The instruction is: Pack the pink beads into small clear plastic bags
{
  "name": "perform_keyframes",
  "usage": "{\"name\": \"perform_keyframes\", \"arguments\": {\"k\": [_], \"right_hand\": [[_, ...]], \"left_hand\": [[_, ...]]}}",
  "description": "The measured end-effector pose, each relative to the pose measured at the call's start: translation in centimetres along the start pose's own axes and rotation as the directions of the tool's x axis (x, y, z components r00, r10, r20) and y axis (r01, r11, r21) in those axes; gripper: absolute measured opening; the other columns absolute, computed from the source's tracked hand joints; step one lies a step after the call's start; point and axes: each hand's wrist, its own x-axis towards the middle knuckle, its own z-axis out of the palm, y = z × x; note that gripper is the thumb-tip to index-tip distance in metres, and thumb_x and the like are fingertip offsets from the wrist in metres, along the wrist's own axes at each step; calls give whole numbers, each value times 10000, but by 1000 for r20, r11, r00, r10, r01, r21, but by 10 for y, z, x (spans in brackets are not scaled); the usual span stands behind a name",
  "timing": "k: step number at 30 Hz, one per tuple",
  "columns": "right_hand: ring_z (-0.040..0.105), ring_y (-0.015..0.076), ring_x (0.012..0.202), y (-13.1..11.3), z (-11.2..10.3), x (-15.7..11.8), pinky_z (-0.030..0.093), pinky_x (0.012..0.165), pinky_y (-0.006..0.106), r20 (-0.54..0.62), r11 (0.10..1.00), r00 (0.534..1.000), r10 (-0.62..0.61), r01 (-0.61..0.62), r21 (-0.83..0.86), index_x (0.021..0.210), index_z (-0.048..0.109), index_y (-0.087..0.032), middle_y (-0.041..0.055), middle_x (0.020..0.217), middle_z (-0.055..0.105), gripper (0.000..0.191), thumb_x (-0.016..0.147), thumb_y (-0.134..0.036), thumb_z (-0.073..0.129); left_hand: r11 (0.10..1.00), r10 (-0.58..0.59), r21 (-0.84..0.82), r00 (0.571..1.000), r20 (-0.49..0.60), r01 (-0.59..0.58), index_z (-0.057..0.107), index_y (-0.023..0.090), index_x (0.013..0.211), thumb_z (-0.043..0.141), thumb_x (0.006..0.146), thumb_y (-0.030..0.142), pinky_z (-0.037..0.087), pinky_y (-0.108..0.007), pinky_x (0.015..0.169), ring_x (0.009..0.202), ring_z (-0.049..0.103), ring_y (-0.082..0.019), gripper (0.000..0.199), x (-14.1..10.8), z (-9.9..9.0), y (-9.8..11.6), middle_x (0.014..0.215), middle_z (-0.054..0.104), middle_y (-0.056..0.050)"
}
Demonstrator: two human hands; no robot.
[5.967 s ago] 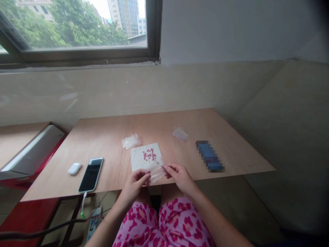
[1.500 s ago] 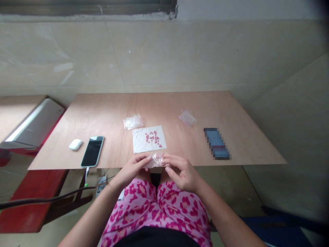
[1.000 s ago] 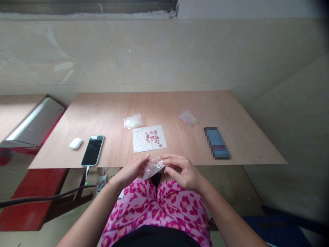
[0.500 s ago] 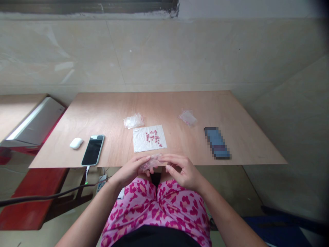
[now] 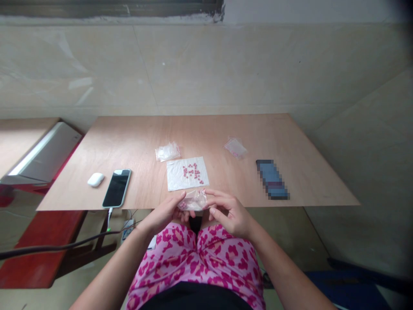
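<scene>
A small clear zip bag [image 5: 195, 200] with a few pinkish-red beads or pills at its left end is held over the table's front edge. My left hand [image 5: 172, 211] grips its left end, thumb on top and fingers curled beneath. At the other end, my right hand [image 5: 227, 212] has its fingers bent against the bag's right edge. Just beyond lies a white paper sheet [image 5: 174, 177] bearing many small pinkish-red pieces [image 5: 192, 171]. Whether they are beads or pills is too small to tell.
On the wooden table [image 5: 206, 133] are a stack of clear bags [image 5: 168, 151], more bags with pink bits [image 5: 235, 147], a charging phone [image 5: 117, 188], a white earbud case [image 5: 96, 179] and a blurred-out phone [image 5: 272, 180]. A dark cable [image 5: 64, 248] crosses at lower left.
The bag has turned and tilted so more of its face shows, and it sits slightly farther right. Both hands have shifted only a little; the things on the table are unchanged.
</scene>
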Motion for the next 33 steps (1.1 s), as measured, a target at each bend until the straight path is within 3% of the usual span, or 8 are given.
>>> {"name": "perform_keyframes", "arguments": {"k": [4,11,14,17,19,22,28,33], "right_hand": [[521,290,1409,-1,-1,1,544,1045,424,-4,1000,1000,-6,6,2,1006,758,-198,74,672,708,193,934,-158,583],[491,285,1435,-1,-1,2,543,1041,418,-34,1000,999,-2,1,-22,1022,750,-202,71,664,713,189,931,-157,590],[585,315,1341,-1,0,0,612,859,343,-55,999,998,8,-11,-48,1007,755,-191,123,892,764,169,924,-171,609],[752,254,1002,-3,1,0,612,684,278,-68,997,998,0,-5,-83,959,755,-181,162,1344,661,154,923,-176,606],[750,238,996,-5,3,1,623,774,303,-64,990,996,-61,52,-128,939,752,-187,141,1424,614,156,916,-158,600],[684,263,1191,-7,7,0,579,981,355,-22,962,985,-172,163,-218,920,738,-202,103,1381,656,176,896,-114,587],[730,246,1014,-12,20,-6,588,836,332,167,888,958,-233,280,-366,802,658,-200,74,1307,700,120,834,-101,598],[713,227,977,-21,22,-7,566,828,321,194,889,948,-253,307,-340,822,627,-199,76,1238,714,96,829,-109,595]], "left_hand": [[999,42,17,997,-63,-41,714,118,1049,638,942,595,438,-254,653,662,559,-142,495,1,3,3,818,670,-82],[989,142,71,970,-198,-131,691,135,874,663,932,574,382,-227,621,610,482,-113,444,5,-1,0,677,562,7],[978,178,149,949,-259,-143,696,158,883,640,938,595,456,-270,717,705,579,-162,445,5,-2,2,772,657,-31],[942,262,278,929,-262,-187,736,185,1008,620,962,559,486,-350,932,1001,661,-255,394,3,0,7,1031,737,-77],[917,302,331,929,-216,-221,738,207,1114,618,972,526,454,-398,1041,1161,634,-293,370,2,0,9,1181,729,-88],[894,313,363,946,-90,-261,693,235,1268,703,935,465,434,-439,1095,1259,596,-310,405,-1,-1,7,1327,683,-103],[877,168,405,955,243,-257,624,218,1373,808,868,376,507,-388,965,1150,635,-288,560,-8,8,4,1251,695,-115],[840,95,496,959,267,-221,702,158,1154,829,835,411,504,-318,843,974,634,-230,426,-12,13,8,1093,703,-89]]}}
